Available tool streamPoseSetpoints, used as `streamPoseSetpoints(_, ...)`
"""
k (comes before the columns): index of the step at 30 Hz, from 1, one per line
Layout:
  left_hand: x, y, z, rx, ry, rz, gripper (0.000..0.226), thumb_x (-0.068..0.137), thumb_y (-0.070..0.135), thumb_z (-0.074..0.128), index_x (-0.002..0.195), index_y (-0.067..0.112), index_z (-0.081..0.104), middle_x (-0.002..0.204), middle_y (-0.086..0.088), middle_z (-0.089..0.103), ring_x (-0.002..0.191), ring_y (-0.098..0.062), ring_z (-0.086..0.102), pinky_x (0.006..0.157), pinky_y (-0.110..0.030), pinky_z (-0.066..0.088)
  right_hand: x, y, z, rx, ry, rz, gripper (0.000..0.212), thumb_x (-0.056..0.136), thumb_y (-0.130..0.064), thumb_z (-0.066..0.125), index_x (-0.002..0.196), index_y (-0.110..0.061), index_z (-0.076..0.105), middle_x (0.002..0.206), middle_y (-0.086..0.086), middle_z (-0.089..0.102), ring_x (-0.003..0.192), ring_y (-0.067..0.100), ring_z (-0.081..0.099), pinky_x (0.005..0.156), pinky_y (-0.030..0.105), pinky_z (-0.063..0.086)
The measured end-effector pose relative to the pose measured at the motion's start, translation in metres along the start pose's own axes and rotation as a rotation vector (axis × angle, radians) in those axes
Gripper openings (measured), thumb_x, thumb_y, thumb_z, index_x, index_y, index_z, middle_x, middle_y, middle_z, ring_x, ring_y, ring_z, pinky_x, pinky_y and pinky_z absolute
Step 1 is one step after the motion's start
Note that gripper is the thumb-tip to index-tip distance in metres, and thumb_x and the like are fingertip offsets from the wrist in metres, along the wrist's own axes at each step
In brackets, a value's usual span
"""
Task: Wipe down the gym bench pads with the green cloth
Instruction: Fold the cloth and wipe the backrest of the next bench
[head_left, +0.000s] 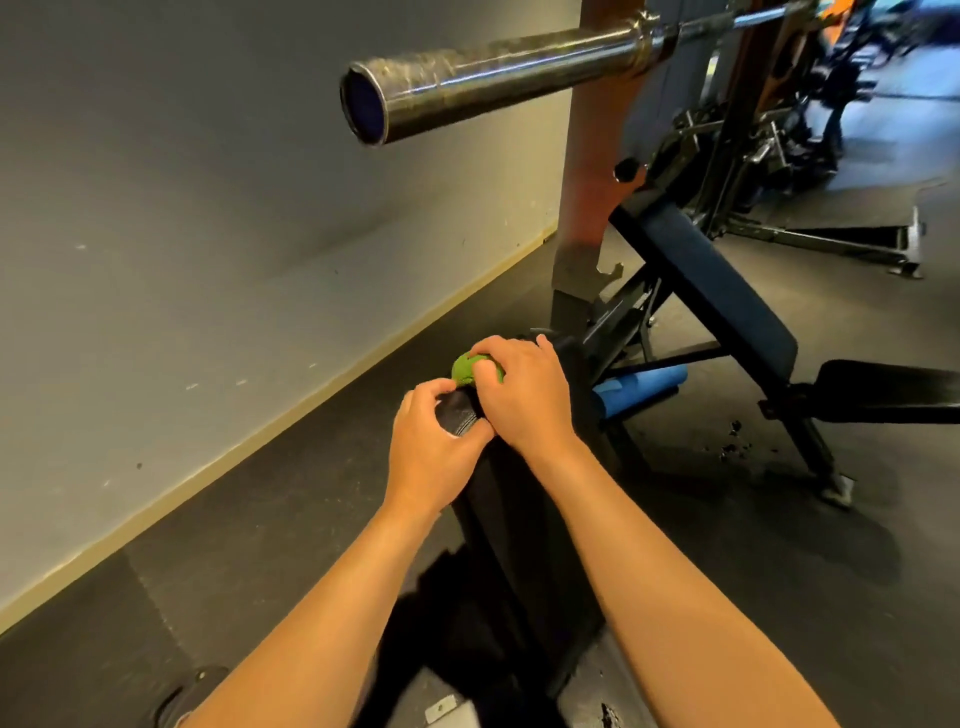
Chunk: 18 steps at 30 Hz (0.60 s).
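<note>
While the right hand (524, 395) curls over the cloth (464, 368), bunching it into a green wad under the fingers, the left hand (434, 447) grips the near corner of the same pad (519, 530), thumb on one side and curled fingers on the other. The cloth sits on the far end of this black pad, pressed down there, with only a small lump of it showing past the right knuckles. Both hands touch each other, left thumb against the heel of the right hand. The pad is long and narrow and runs from the person's body out toward the foot of an orange post (595, 171). Both forearms are bare and reach in from the bottom of the view. Overhead, the steel end of a barbell (467, 78) sticks out toward the grey wall (208, 234), racked on the post. To the right stands a second bench (727, 296), its dark back pad tilted up on a black frame, well apart from the hands. A blue roll (644, 389) lies on the floor under that frame, just beside the black pad. Some dark crumbs (732, 439) are scattered on the rubber floor (260, 519) near the bench's leg. At the bottom left a dark shoe (192, 693) shows on the floor. More equipment stands at the far right, too blurred to tell apart.
</note>
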<state>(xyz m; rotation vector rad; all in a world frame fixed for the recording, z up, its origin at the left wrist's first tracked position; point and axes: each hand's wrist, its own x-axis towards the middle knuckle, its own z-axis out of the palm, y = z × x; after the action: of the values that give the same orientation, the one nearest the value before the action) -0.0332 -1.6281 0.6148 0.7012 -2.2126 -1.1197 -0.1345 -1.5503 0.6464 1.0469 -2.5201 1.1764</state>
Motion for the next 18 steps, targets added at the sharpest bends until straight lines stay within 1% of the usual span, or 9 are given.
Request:
streamPoseSetpoints(1, 0.001, -0.003, 0.002, -0.004, 0.018, 0.012, 0.056, 0.077, 0.036, 0.080, 0.126, 0.022, 0.056, 0.119, 0.010, 0.055, 0.110, -0.008, 0.052, 0.083, -0.015, 0.040, -0.003, 0.000, 0.002, 0.034, 0.023, -0.026, 0.029, 0.095, -0.024, 0.044, 0.106, -0.023, 0.070, 0.097, -0.007, 0.070, 0.095, 0.009, 0.058, 0.117, 0.037, 0.025)
streamPoseSetpoints(2, -0.001, -0.006, 0.004, -0.018, 0.033, 0.027, 0.055, 0.077, 0.037, 0.080, 0.125, 0.023, 0.056, 0.118, 0.010, 0.056, 0.109, -0.008, 0.053, 0.082, -0.016, 0.041, -0.006, 0.003, 0.003, 0.070, 0.039, -0.050, 0.028, 0.094, -0.024, 0.045, 0.104, -0.022, 0.071, 0.096, -0.006, 0.070, 0.091, 0.009, 0.056, 0.109, 0.035, 0.033)
streamPoseSetpoints(3, 0.000, -0.011, 0.007, -0.019, 0.047, 0.053, 0.054, 0.076, 0.038, 0.080, 0.122, 0.024, 0.057, 0.116, 0.010, 0.058, 0.107, -0.008, 0.055, 0.082, -0.019, 0.043, -0.007, 0.005, 0.007, 0.090, 0.055, -0.077, 0.029, 0.093, -0.026, 0.045, 0.101, -0.022, 0.073, 0.094, -0.007, 0.071, 0.088, 0.009, 0.055, 0.098, 0.034, 0.041)
streamPoseSetpoints(5, 0.004, -0.009, 0.006, -0.033, 0.049, 0.056, 0.051, 0.073, 0.041, 0.080, 0.117, 0.027, 0.058, 0.113, 0.011, 0.060, 0.104, -0.008, 0.057, 0.081, -0.024, 0.046, -0.004, 0.005, 0.001, 0.101, 0.063, -0.089, 0.031, 0.089, -0.031, 0.044, 0.095, -0.025, 0.074, 0.089, -0.009, 0.071, 0.083, 0.010, 0.058, 0.079, 0.032, 0.049)
streamPoseSetpoints(6, 0.002, -0.010, 0.006, -0.048, 0.049, 0.060, 0.051, 0.070, 0.043, 0.079, 0.115, 0.028, 0.058, 0.112, 0.011, 0.060, 0.103, -0.008, 0.057, 0.081, -0.026, 0.047, -0.005, 0.006, 0.002, 0.117, 0.069, -0.096, 0.031, 0.087, -0.032, 0.044, 0.092, -0.026, 0.074, 0.087, -0.010, 0.071, 0.081, 0.011, 0.059, 0.075, 0.033, 0.050)
streamPoseSetpoints(8, 0.002, -0.011, 0.007, -0.057, 0.056, 0.066, 0.052, 0.066, 0.047, 0.076, 0.112, 0.030, 0.058, 0.112, 0.011, 0.061, 0.102, -0.007, 0.058, 0.082, -0.029, 0.049, -0.004, 0.011, 0.005, 0.149, 0.090, -0.116, 0.029, 0.086, -0.031, 0.045, 0.089, -0.026, 0.073, 0.085, -0.008, 0.071, 0.082, 0.014, 0.061, 0.075, 0.035, 0.052)
streamPoseSetpoints(11, 0.004, -0.017, 0.008, -0.079, 0.061, 0.082, 0.049, 0.067, 0.045, 0.076, 0.110, 0.032, 0.059, 0.114, 0.011, 0.062, 0.105, -0.008, 0.058, 0.081, -0.028, 0.048, -0.003, 0.018, 0.012, 0.190, 0.125, -0.159, 0.031, 0.081, -0.034, 0.043, 0.084, -0.026, 0.072, 0.083, -0.008, 0.071, 0.083, 0.016, 0.063, 0.076, 0.038, 0.054)
streamPoseSetpoints(13, 0.006, -0.017, 0.008, -0.066, 0.059, 0.100, 0.056, 0.062, 0.049, 0.071, 0.113, 0.031, 0.059, 0.115, 0.011, 0.061, 0.106, -0.009, 0.058, 0.082, -0.028, 0.048, 0.001, 0.021, 0.015, 0.198, 0.146, -0.182, 0.032, 0.080, -0.037, 0.041, 0.081, -0.026, 0.071, 0.081, -0.008, 0.071, 0.081, 0.016, 0.064, 0.076, 0.039, 0.054)
streamPoseSetpoints(18, 0.008, -0.023, 0.011, -0.092, 0.073, 0.125, 0.061, 0.061, 0.052, 0.065, 0.117, 0.029, 0.057, 0.120, 0.010, 0.059, 0.106, -0.008, 0.057, 0.077, -0.026, 0.044, 0.005, 0.022, 0.023, 0.214, 0.157, -0.213, 0.032, 0.081, -0.038, 0.039, 0.078, -0.027, 0.068, 0.081, -0.008, 0.070, 0.082, 0.015, 0.063, 0.076, 0.040, 0.055)
